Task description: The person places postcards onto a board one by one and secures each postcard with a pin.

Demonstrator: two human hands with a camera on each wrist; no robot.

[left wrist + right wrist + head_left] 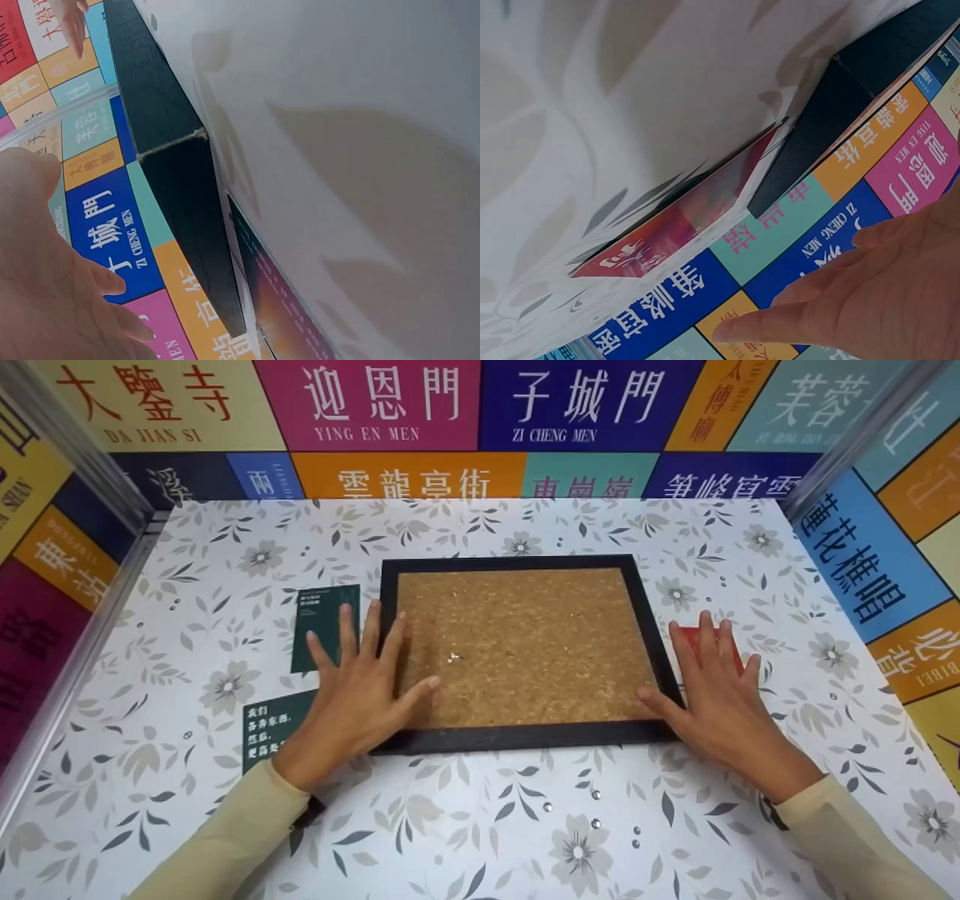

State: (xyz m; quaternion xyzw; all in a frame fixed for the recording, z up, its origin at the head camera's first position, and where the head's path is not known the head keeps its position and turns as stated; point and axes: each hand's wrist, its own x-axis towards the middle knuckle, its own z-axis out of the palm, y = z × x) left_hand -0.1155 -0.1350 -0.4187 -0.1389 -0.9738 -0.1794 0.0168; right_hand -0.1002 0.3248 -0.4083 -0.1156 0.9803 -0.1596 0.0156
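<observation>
A cork board [525,652] in a black frame [525,737] lies flat on the table. My left hand [356,694], fingers straight and spread, is over the board's left side, its thumb above the cork. At the right side my right hand [720,701] is likewise spread, thumb over the frame's lower right corner. From the side, the left hand [60,262] and the right hand [877,292] appear raised beside the frame, gripping nothing; contact is hard to tell. A red card [667,232] lies partly under the right hand's fingers in the head view.
A dark green card [319,611] lies left of the board, partly behind the left fingers. Another green card [266,727] with white writing is partly hidden by the left hand. Small shiny bits [454,658] show on the cork. Printed panels [390,405] wall the floral-patterned table [487,825].
</observation>
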